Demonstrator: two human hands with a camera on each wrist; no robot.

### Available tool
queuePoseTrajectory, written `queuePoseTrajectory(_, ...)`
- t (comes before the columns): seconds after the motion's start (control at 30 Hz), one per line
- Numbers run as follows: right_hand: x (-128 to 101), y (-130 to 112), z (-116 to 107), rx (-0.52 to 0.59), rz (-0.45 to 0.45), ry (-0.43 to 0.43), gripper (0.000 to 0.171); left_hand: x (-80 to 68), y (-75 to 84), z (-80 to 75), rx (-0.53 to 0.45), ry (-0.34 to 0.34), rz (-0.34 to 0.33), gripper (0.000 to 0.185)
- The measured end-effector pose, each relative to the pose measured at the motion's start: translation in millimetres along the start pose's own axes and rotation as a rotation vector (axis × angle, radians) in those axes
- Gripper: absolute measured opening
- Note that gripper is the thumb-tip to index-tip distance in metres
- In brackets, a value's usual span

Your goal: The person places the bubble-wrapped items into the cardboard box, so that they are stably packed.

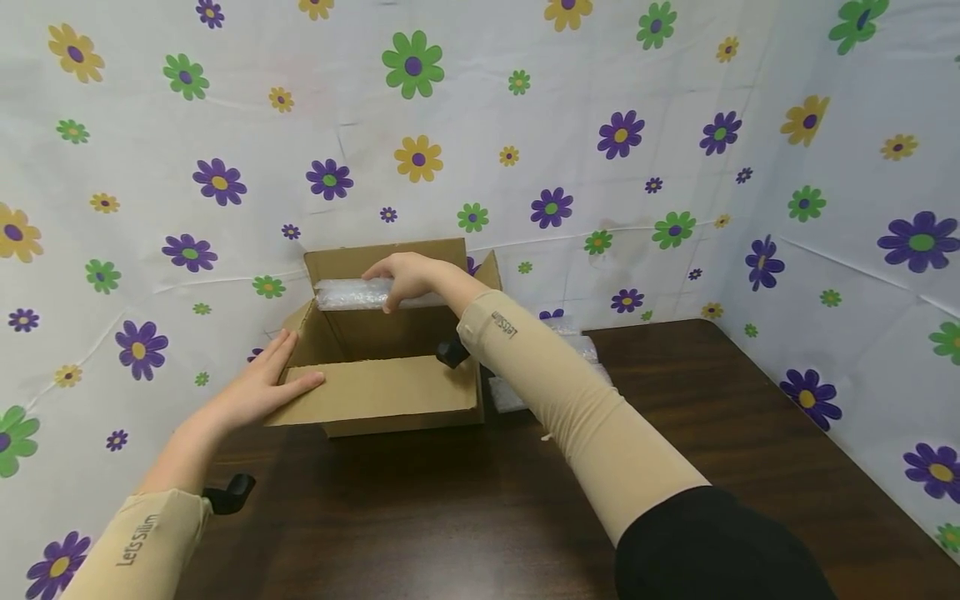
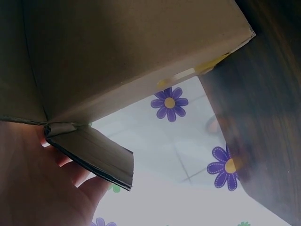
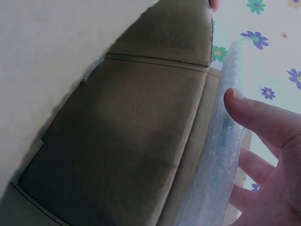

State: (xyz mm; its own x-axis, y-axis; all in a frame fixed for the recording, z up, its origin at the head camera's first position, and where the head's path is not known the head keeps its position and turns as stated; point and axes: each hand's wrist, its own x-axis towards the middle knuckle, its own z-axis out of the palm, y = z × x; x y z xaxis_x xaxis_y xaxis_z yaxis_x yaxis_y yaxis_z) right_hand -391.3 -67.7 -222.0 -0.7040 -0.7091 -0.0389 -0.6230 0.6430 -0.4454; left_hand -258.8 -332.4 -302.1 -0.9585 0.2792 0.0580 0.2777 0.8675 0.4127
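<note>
An opened cardboard box (image 1: 386,387) stands on the table with its flaps spread. My right hand (image 1: 416,279) grips a flat bubble-wrapped item (image 1: 352,294) above the box's opening, near the back flap. In the right wrist view, the thumb lies on the near face of the bubble-wrapped item (image 3: 214,165) and the fingers go behind it. What is inside the wrap cannot be made out. At the box's front left corner, my left hand (image 1: 258,387) holds the flaps, thumb over the front flap. The left wrist view shows its fingers behind a flap (image 2: 101,155).
Several more bubble-wrapped pieces (image 1: 510,395) lie right of the box, partly hidden by my right forearm. The dark wooden table (image 1: 420,508) extends to the front and right. A flower-patterned cloth (image 1: 465,125) hangs behind and at the right.
</note>
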Motion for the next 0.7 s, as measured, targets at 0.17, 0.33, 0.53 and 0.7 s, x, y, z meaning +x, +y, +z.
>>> queuePoseTrajectory(0.17,0,-1,1,0.008,0.017,-0.008,0.068,-1.0,-1.0,-0.2,0.009,0.005,-0.003,0.095)
queuePoseTrajectory(0.33,1,7,5,0.020,0.019,-0.023,0.068,-0.1,-1.6,1.5,0.012,0.012,0.005,0.094)
queuePoseTrajectory(0.53,1,16,8,0.024,0.018,-0.026,0.069,1.2,-0.8,1.3,0.003,0.006,-0.001,0.095)
queuePoseTrajectory(0.7,3,17,8,0.042,0.014,-0.033,0.068,0.1,-0.3,0.3,-0.015,0.002,-0.005,0.095)
